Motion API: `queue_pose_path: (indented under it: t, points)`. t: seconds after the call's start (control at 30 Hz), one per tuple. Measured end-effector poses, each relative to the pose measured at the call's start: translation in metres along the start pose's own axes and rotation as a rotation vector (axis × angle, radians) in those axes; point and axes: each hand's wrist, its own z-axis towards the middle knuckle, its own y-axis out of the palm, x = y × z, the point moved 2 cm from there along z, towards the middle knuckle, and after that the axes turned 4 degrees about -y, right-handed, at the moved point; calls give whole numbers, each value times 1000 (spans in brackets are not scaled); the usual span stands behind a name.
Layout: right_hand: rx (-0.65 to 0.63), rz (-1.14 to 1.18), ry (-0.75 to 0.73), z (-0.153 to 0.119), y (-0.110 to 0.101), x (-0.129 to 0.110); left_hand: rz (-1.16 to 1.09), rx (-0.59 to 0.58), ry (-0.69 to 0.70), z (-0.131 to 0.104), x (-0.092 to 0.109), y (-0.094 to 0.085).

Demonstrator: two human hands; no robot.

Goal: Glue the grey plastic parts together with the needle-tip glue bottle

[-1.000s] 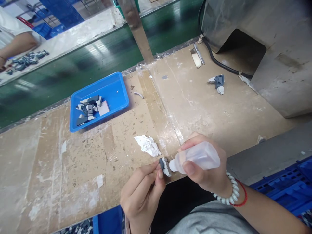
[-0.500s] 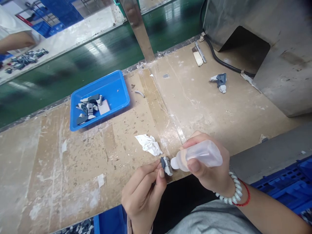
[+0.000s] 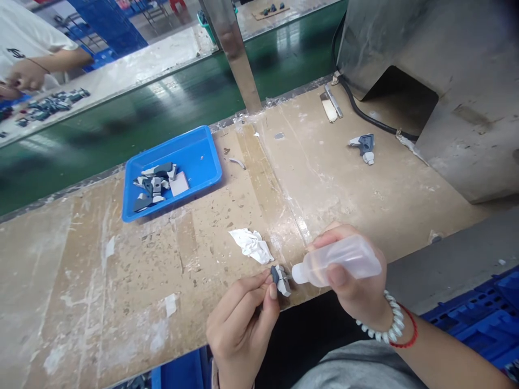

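And here on the table [image 3: 340, 183], the tray [image 3: 203, 162] sits left with parts [image 3: 156, 186] in it, crumpled tissue [image 3: 252, 246] nearer the front, a lone part [image 3: 366, 147] off right!

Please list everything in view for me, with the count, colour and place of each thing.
small part: one, dark and light grey, in left hand
squeeze bottle: one, translucent white, in right hand
tissue: one, white, on workbench
tray: one, blue, bench's far side
tray parts: several overlapping, grey and white, in tray
square piece: one, pale, in tray
loose part: one, grey and white, bench's right side
cable: one, black, beside metal housing
metal housing: one, grey, upper right
metal post: one, silvery, top centre
co-worker: one, white shirt, upper left
parts pile: uncountable, grey and white, before co-worker
hands: two, bare, bottom centre
bracelets: two, white and red, right wrist
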Motion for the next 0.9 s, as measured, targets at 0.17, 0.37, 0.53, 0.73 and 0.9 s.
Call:
queue_pose_path:
  t: [0.17,0.37,0.53,0.73,0.9]
  points:
    - [110,365,180,2,-13,2,26,-30,22,-6,-1,0]
    - [116,486,371,20,-47,-1,148,-94,184,-21,-9,1]
    - [141,251,273,27,-57,-4,113,-24,87,-21,-9,-1]
    - [129,-448,-54,26,-58,7,39,59,22,-18,6,-7]
    - [97,-464,80,25,-64,20,-70,162,67,-18,23,-15]
